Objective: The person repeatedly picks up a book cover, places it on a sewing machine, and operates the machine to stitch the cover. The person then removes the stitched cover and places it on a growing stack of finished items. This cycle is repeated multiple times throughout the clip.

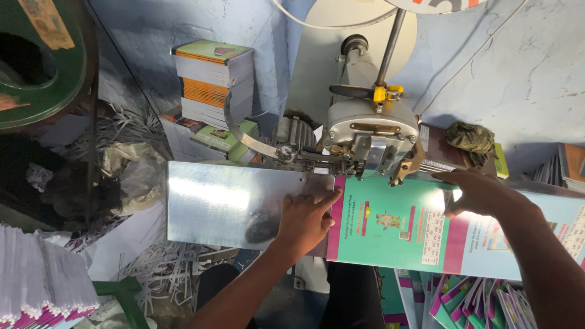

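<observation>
Booklet cover [390, 228] — teal with magenta bands and a small picture at its middle — lies flat under the head of the stitching machine [372, 137], its top edge tucked just beneath the metal foot there. My left hand [304, 222] rests to the left of the machine head, palm down on the shiny metal table [213, 201], fingers stretched out flat and close together, the fingertips touching the cover's left magenta edge; nothing is gripped, it only presses. My right hand [481, 192] lies to the right of the machine head, spread open on the cover's upper right part, fingers pointing back toward the machine — pressing the sheet down rather than closing around it. Behind the machine, to its left, a stack of books [213, 82] stands against the blue wall, orange and white at the edges with a green cover on top. A crumpled olive rag [470, 139] sits just right of the machine head. Below the table, under the machine's right side, more teal and magenta covers [469, 301] stand bundled on edge. Far left of the machine, paper trimmings [164, 268] lie in a tangle on the floor, with a pile of white sheets [42, 274] beside them.
</observation>
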